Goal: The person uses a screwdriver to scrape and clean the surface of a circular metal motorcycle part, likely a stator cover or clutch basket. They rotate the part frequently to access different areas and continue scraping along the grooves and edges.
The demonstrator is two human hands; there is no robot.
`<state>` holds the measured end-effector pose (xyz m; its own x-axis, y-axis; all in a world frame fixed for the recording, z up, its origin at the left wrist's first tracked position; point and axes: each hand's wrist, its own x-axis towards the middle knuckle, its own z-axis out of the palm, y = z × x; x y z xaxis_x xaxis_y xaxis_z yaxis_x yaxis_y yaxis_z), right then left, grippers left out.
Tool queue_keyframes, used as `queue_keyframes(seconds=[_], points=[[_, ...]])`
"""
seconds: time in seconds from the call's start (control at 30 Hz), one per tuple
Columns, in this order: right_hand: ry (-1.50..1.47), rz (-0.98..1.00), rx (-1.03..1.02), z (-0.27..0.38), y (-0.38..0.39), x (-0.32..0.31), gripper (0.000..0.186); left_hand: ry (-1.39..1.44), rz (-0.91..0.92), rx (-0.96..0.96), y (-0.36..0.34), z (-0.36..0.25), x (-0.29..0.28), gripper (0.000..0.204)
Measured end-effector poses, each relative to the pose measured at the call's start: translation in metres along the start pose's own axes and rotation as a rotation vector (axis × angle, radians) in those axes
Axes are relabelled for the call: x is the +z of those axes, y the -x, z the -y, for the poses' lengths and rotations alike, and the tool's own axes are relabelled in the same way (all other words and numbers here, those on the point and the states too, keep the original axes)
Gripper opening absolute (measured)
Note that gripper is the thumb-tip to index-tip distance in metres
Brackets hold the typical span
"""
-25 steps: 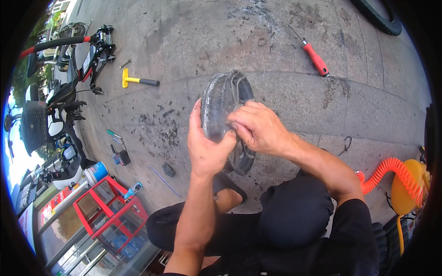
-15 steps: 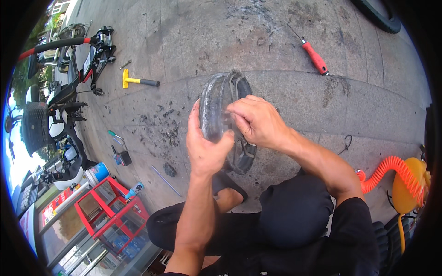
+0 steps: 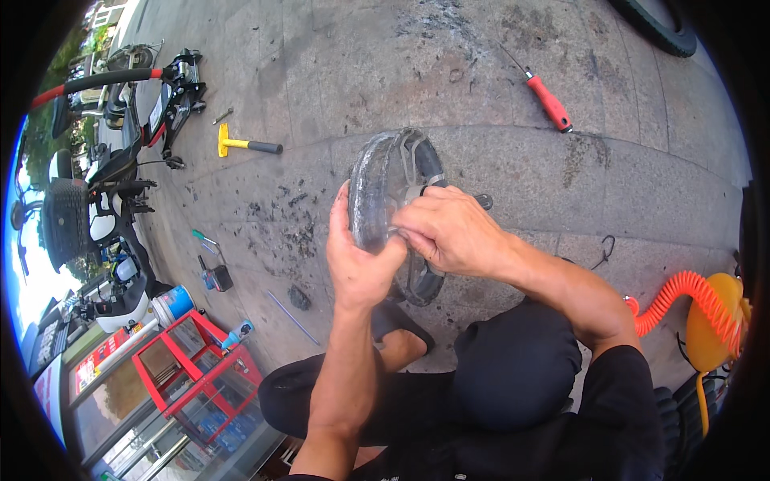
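A worn grey wheel rim (image 3: pixel 372 180), smeared with pale and dark residue, stands on edge before me, with dark parts along its right side. Wrapped about the rim's left and near side is my left hand (image 3: pixel 361 272), its thumb lying across toward the middle. My right hand (image 3: pixel 453 231) has its fingers closed in a pinch at the rim's channel, close to my left thumb. Whatever sits between those right fingertips is hidden or too small to name.
A yellow hammer (image 3: pixel 247 145) with a black grip lies ahead left, a red-handled screwdriver (image 3: pixel 549 103) ahead right. A cordless drill (image 3: pixel 216 278), red rack (image 3: pixel 196 365) and parked scooters (image 3: pixel 104 188) are left. An orange coiled hose (image 3: pixel 682 297) is right; a tyre (image 3: pixel 658 30), far right.
My right hand has shifted slightly down along the rim, nearer my left thumb. The rim has tilted a little, and the blur at its middle has lessened. My left hand keeps its hold.
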<state>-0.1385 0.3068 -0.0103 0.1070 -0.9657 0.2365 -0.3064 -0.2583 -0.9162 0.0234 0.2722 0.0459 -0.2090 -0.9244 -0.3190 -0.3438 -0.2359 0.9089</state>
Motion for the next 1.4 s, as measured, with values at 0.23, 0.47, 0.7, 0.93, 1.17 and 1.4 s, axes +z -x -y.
queue_keyframes(seconds=[0.23,0.47,0.7,0.93,1.17,1.4], points=[[0.057,0.011,0.046,0.002,-0.002,-0.004,0.009,-0.042,0.003,-0.007,0.0,0.001,0.0,0.081],[0.078,0.025,0.046,0.003,-0.004,-0.006,0.009,-0.132,-0.019,0.092,0.002,0.008,-0.001,0.079],[0.027,-0.079,0.056,-0.007,-0.009,-0.001,0.01,-0.084,-0.015,0.05,0.006,0.007,-0.002,0.081],[-0.057,-0.059,0.051,-0.006,-0.007,0.005,0.008,-0.084,-0.014,0.097,0.006,0.012,-0.006,0.08],[-0.088,-0.104,0.09,-0.011,-0.011,0.006,0.01,-0.081,0.013,0.045,0.011,0.005,-0.005,0.083],[-0.08,-0.03,0.056,-0.002,-0.009,0.007,0.009,-0.067,-0.015,0.016,0.014,0.006,-0.006,0.082]])
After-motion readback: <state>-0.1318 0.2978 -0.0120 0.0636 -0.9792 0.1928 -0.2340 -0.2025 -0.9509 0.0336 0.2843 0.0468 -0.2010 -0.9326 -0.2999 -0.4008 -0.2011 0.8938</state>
